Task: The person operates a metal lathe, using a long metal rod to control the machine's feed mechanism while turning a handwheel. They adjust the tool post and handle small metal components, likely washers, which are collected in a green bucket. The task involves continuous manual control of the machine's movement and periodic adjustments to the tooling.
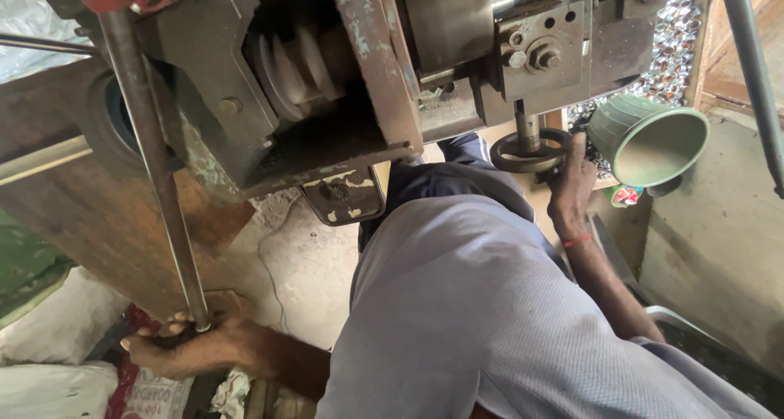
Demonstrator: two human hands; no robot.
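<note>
Left hand grips steel rod's foot; right hand on handwheel.

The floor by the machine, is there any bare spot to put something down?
Yes: bare concrete floor between the wooden panel and the person's shirt. By the left hand gripping the metal rod, white sacks crowd it.
</note>
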